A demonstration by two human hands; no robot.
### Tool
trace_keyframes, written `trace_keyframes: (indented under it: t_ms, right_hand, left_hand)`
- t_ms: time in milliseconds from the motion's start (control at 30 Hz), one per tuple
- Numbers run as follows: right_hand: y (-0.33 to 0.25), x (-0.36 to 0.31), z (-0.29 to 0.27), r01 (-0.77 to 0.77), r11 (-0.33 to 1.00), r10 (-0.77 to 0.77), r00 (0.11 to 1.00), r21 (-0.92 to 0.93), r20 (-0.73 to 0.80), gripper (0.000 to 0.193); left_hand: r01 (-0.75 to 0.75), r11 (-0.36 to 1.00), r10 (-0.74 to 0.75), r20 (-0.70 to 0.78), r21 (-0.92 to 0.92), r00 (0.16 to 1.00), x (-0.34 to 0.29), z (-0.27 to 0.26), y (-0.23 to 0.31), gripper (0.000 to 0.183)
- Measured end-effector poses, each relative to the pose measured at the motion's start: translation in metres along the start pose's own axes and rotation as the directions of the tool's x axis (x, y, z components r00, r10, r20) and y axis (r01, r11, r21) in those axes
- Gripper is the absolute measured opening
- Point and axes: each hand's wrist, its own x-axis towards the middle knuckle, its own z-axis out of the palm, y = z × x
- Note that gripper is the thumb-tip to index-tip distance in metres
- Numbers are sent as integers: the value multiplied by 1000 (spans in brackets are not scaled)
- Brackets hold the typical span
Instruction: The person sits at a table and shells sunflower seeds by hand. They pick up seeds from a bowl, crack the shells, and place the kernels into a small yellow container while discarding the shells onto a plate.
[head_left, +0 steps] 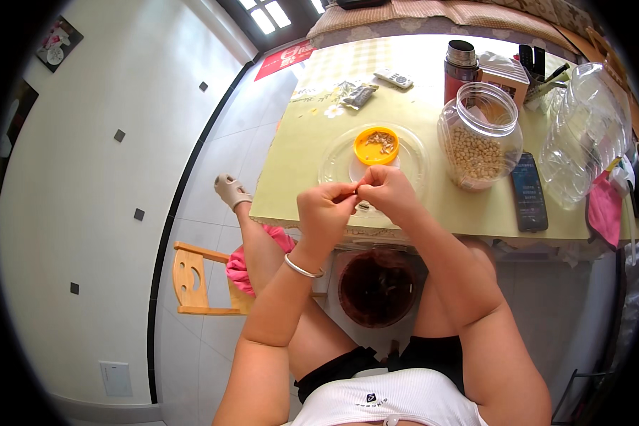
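Observation:
My left hand (321, 211) and my right hand (388, 194) meet just above the near part of a clear round plate (413, 165). Both are closed in a pinch, fingertips together, on something small and dark that I cannot make out. Past them on the plate sits a shallow yellow lid-like dish (366, 157), holding several small brownish pieces. To the right stands a wide clear plastic jar (481, 117), its top uncovered, partly filled with small pale beige nuts or seeds (472, 155).
Below the table edge, between my legs, stands a dark round bin (343, 287). A phone (529, 195), crumpled clear plastic (582, 135) and a thermos (460, 71) lie or stand to the right. Farther back are a remote (393, 77) and a small packet (360, 96). A wooden chair (192, 279) is at left.

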Motion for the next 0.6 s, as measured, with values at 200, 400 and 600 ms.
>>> trace_keyframes:
  t_ms: [200,400,600]
  right_hand:
    - [-8,3,-11,-256,936,217,960,241,176,8]
    - [-10,1,-8,-244,940,215,966,240,140,8]
    - [-14,-1,-7,-263,943,237,961,202,141,8]
  left_hand:
    - [210,936,-183,117,-282,976,3,-9,-2,17]
    - [327,819,-279,170,-472,945,6,-9,-13,17]
    - [440,707,-371,239,-554,897,8,-13,-17,14]
